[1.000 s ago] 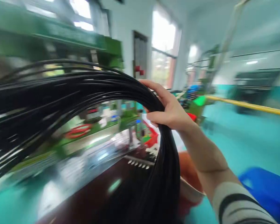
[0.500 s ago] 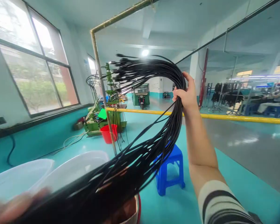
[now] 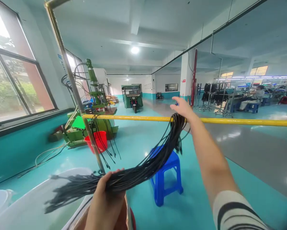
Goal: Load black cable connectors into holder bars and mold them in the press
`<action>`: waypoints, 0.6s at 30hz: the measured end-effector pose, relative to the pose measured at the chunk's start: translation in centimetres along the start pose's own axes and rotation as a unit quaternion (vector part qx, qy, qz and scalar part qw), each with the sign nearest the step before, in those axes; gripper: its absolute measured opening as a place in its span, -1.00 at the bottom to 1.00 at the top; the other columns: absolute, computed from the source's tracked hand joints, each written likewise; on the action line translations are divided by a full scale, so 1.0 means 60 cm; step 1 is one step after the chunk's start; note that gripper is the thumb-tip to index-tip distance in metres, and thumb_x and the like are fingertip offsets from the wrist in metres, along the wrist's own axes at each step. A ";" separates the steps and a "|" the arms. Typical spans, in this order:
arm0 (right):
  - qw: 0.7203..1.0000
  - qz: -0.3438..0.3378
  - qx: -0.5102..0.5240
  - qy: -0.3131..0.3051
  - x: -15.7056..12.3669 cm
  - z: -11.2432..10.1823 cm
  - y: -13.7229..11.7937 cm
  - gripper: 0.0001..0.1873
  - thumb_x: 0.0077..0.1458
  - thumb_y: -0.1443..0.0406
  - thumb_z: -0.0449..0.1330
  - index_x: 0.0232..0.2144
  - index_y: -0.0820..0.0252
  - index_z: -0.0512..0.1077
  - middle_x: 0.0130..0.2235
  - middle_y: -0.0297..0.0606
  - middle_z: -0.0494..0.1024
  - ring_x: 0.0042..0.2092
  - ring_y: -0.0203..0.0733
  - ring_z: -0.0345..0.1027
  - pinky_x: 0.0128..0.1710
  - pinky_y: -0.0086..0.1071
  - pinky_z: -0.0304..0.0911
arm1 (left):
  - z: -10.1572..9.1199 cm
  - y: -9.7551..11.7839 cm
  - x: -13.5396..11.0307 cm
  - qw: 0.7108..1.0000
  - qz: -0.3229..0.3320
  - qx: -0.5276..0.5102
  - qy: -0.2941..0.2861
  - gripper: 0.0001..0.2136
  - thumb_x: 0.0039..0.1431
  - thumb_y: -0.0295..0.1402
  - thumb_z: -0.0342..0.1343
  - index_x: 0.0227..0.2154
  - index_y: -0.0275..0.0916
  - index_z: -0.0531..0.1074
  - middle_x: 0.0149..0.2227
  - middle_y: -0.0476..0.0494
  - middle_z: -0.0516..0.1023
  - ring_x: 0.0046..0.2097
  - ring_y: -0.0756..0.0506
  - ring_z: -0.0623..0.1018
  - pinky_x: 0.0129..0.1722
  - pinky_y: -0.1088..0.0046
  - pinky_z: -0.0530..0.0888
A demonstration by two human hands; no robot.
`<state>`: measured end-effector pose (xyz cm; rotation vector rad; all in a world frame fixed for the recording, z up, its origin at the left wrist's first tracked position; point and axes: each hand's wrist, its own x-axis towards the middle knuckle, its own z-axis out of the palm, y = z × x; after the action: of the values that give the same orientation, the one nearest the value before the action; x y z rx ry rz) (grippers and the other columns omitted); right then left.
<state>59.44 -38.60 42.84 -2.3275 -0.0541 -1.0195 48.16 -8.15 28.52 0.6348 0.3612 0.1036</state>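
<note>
A long bundle of thin black cables (image 3: 148, 166) is draped over a yellow rail (image 3: 138, 118), with a short end hanging behind the rail. My left hand (image 3: 109, 188) is wrapped round the bundle near its lower left part, and the loose cable ends fan out beyond it, blurred. Just above the rail, my right hand (image 3: 183, 107) hovers at the bend of the cables. Its thumb and forefinger are apart; the other fingers are partly hidden.
A blue stool (image 3: 166, 172) stands under the cables. White tubs (image 3: 49, 198) are at the lower left. A few cables (image 3: 105, 137) hang at the rail's left end, near a red bucket (image 3: 99, 140) and a green machine (image 3: 93, 95). A person (image 3: 257, 94) sits far right.
The bundle has come down from the air onto the rail. My right hand has loosened from it, and my left hand has come into clear view gripping it.
</note>
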 end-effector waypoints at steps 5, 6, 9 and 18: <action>0.796 -0.113 0.361 0.473 -0.249 -0.024 -0.009 -0.79 -0.03 0.39 0.00 -0.46 0.02 0.40 -0.53 -0.37 0.29 -0.48 -0.19 0.24 -0.50 -0.29 0.22 | -0.034 -0.040 0.053 0.992 -0.102 -0.065 0.028 -0.89 0.05 -0.53 -0.05 -0.53 -0.28 0.31 -0.53 -0.04 0.48 -0.42 -0.02 0.51 -0.37 0.42 0.51; 0.807 -0.076 0.392 0.434 -0.291 -0.012 -0.005 -0.82 -0.06 0.41 0.03 -0.51 0.06 0.40 -0.59 -0.39 0.24 -0.56 -0.22 0.18 -0.58 -0.33 0.16 | -0.039 -0.049 0.061 0.990 -0.118 -0.071 0.034 -0.88 0.06 -0.54 -0.06 -0.53 -0.28 0.31 -0.54 -0.03 0.48 -0.42 -0.03 0.52 -0.35 0.40 0.52; 0.839 0.109 0.494 0.201 -0.355 0.051 0.010 -0.94 -0.08 0.32 0.15 -0.44 0.08 0.36 -0.51 -0.37 0.39 -0.48 -0.20 0.33 -0.49 -0.29 0.29 | -0.053 -0.081 0.071 0.983 -0.156 -0.090 0.042 -0.86 0.08 -0.55 -0.07 -0.53 -0.27 0.31 -0.54 -0.03 0.48 -0.39 -0.05 0.54 -0.26 0.31 0.51; 0.825 0.153 0.543 0.005 -0.244 0.149 -0.033 -0.51 -0.18 0.13 0.24 -0.19 0.07 0.16 -0.43 -0.39 0.37 -0.50 -0.24 0.32 -0.52 -0.34 0.30 | -0.113 -0.158 0.009 0.927 -0.355 0.112 -0.053 -0.64 0.09 -0.04 0.01 -0.32 -0.30 0.35 -0.34 -0.22 0.54 -0.33 -0.12 0.56 -0.37 0.40 0.47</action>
<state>54.48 -29.37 29.08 -1.2166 -0.1930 -0.5715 46.08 -11.82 17.66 0.6968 0.4842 -0.6737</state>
